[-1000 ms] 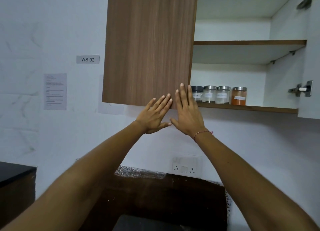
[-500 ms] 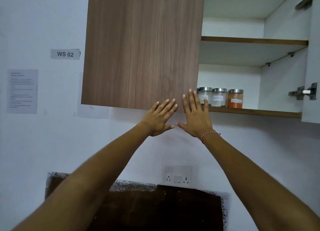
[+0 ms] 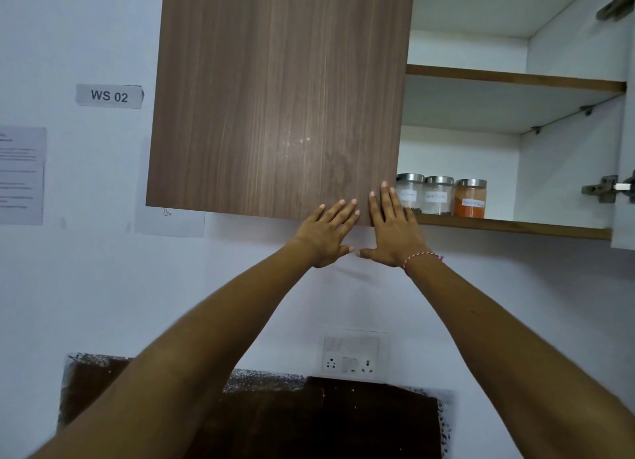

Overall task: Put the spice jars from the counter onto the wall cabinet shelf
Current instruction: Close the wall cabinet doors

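Both hands are flat with fingers straight, grasping nothing: left hand (image 3: pixel 326 232) and right hand (image 3: pixel 391 232) press side by side on the lower right corner of a wooden cabinet door (image 3: pixel 278 94). Right of them, three spice jars (image 3: pixel 441 195) stand in a row on the cabinet's lower shelf (image 3: pixel 515 225).

the wooden door (image 3: pixel 278 94) blocks the cabinet's left half; right of the jars (image 3: pixel 439 195), the shelf (image 3: pixel 549 230) is open.

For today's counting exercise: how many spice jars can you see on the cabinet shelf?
3, in a row on the lower shelf: left jar, middle jar, orange jar. The door may hide more.
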Tool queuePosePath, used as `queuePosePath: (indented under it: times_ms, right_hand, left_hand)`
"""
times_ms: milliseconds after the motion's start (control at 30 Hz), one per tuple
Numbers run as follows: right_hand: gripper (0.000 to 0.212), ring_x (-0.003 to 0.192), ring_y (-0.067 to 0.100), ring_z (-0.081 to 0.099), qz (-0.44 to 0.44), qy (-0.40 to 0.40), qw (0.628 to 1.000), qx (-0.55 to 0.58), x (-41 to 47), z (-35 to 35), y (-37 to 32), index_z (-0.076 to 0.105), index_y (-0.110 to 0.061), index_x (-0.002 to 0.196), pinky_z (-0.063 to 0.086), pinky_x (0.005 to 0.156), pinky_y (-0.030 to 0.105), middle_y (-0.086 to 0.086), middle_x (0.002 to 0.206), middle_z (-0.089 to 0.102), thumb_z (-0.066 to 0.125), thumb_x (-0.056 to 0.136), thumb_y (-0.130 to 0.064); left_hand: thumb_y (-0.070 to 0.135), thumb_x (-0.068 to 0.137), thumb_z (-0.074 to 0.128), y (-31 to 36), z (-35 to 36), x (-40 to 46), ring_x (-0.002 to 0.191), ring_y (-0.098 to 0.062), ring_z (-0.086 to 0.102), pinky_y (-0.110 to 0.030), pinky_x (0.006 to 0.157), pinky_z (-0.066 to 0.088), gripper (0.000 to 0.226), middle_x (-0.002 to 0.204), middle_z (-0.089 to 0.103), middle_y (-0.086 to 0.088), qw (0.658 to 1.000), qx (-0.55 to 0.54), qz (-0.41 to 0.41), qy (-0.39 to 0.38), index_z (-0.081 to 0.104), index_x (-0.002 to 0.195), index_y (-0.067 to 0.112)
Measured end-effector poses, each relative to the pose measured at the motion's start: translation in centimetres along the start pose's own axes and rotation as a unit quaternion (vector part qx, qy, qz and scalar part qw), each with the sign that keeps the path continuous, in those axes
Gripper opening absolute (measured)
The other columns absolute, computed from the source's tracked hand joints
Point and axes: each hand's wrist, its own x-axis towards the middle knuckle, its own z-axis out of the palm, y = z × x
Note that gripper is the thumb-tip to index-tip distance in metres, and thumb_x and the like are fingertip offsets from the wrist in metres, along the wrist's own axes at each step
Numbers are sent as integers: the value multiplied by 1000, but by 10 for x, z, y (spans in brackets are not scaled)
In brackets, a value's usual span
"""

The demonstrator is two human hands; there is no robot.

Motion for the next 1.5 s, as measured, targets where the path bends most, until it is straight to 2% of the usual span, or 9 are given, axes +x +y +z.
queuePosePath:
  times_ms: [133,300,600,833,933,1133,1367,1433,1500]
  right_hand:
    - [105,144,28,-14,-8,-17,1000,15,-2,-10,3,-13,-11,146,7,117,47,13,154,-22,50,81,-62]
    - [89,145,28,-9,93,96,991,3,-48,-17,24,-7,-9,147,5,117,47,14,157,-11,47,88,-49]
    - [85,146,29,-5,241,146,948,-146,-198,-98,172,-4,-10,148,4,117,44,15,157,-4,44,90,-50]
    - [79,145,32,7,287,189,888,-306,-311,-215,266,5,-10,148,3,116,45,19,156,9,34,91,-56]
    - [79,145,33,2,330,188,869,-318,-349,-247,290,4,-10,148,-2,116,43,19,156,4,31,91,-58]
    - [84,145,31,-11,398,135,869,-263,-395,-247,331,-6,-11,148,-3,117,42,17,156,-10,35,90,-57]
    - [81,145,30,-8,363,89,908,-189,-384,-226,380,-7,-9,147,13,118,47,16,156,-9,37,93,-50]
    - [79,146,30,3,330,97,932,-117,-379,-221,387,-6,-9,147,23,116,47,13,157,-4,41,93,-43]
    - [76,135,33,35,306,138,942,-18,-378,-215,390,-5,-11,148,43,102,41,9,158,6,43,94,-37]
  left_hand:
    - [50,97,18,6,-5,-2,147,-21,-10,-42,119,2,68,158,-15,-3,999,-29,-19,2,-10,148,15]
    - [55,95,15,43,-18,1,147,-22,-7,-46,118,-2,71,159,-9,-6,983,-136,-88,88,-10,148,15]
    - [58,93,19,221,-116,41,147,-23,-5,-43,117,-4,75,159,-5,-7,937,-200,89,274,-8,148,16]
    - [55,94,18,361,-253,40,147,-20,-10,-39,117,-7,71,159,-9,-5,850,-376,173,325,-9,148,19]
    - [55,95,17,400,-293,36,147,-21,-9,-39,117,-5,69,159,-8,-5,834,-391,188,342,-8,149,20]
    - [60,93,18,456,-322,46,146,-22,-13,-39,112,-13,73,159,-11,-5,852,-341,226,326,-9,148,21]
    - [56,94,17,486,-324,80,145,-22,-16,-40,115,-11,70,158,-15,-5,863,-320,258,293,-11,148,21]
    - [55,95,17,488,-321,85,146,-23,-15,-41,116,-8,69,158,-14,-4,863,-318,265,290,-10,148,21]
    - [54,95,17,491,-318,86,146,-23,-12,-41,118,-2,68,158,-14,-4,858,-335,267,284,-9,149,21]
